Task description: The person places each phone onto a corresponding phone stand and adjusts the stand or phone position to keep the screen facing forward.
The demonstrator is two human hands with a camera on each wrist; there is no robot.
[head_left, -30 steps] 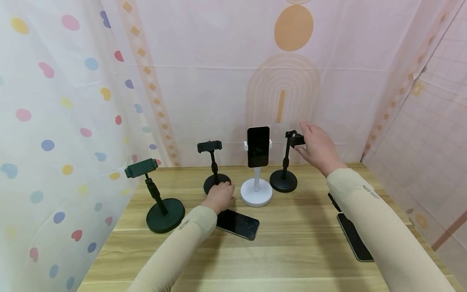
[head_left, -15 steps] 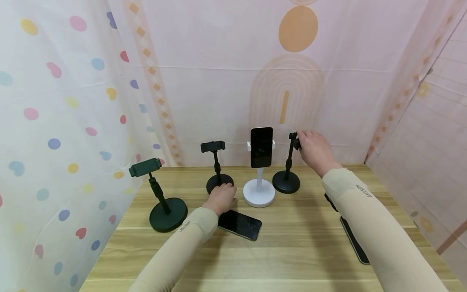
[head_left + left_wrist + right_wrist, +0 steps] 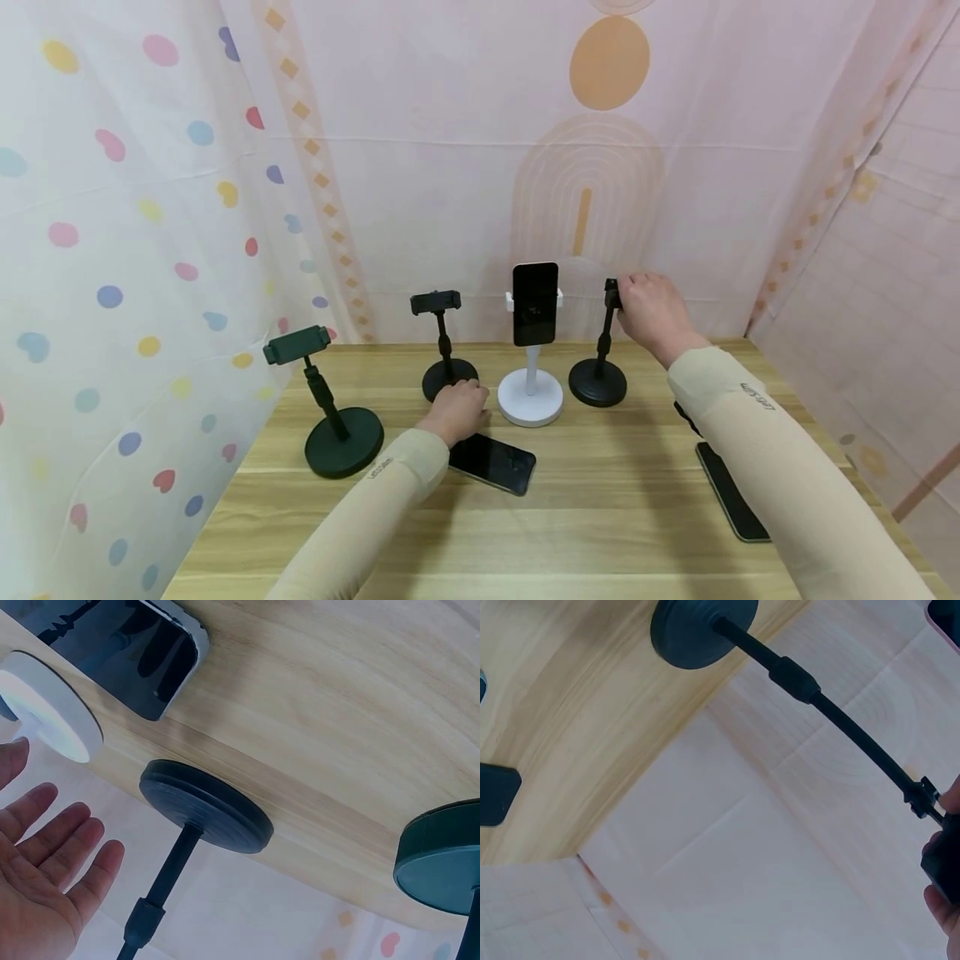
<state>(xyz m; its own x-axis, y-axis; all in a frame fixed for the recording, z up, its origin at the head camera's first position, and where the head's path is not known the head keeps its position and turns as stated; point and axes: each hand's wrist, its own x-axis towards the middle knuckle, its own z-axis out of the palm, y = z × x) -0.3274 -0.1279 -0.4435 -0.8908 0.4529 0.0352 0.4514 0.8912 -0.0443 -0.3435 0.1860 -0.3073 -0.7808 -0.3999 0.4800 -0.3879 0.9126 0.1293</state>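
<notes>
The right hand (image 3: 654, 310) is at the top of the right black stand (image 3: 603, 342), and its fingers and thumb are clamped on the clamp head (image 3: 612, 295) there. In the right wrist view one can see the thumb on one side of this head and the fingers on the other (the rest of the hand is cut by the picture's edge). The round base (image 3: 597, 383) of this stand is on the wooden table (image 3: 585, 533), near its far edge, just to the right of the white stand (image 3: 530, 397).

The left hand (image 3: 457, 412) holds nothing: in the left wrist view its fingers are apart from each other and only a little bent. It is in front of the left black stand (image 3: 444, 343) and near the flat phone (image 3: 498, 467), which lies with the dark screen up — the left sleeve (image 3: 382, 500) and hand cover one end of it in the head view.

The white stand is between the two black stands and carries an upright phone (image 3: 536, 304). At the far left is the dark green stand (image 3: 330, 408). On the right side another phone (image 3: 731, 493) lies on the table, partly behind the right sleeve (image 3: 780, 467); a small black object (image 3: 686, 418) near it is mostly hidden — I cannot tell what it is.
</notes>
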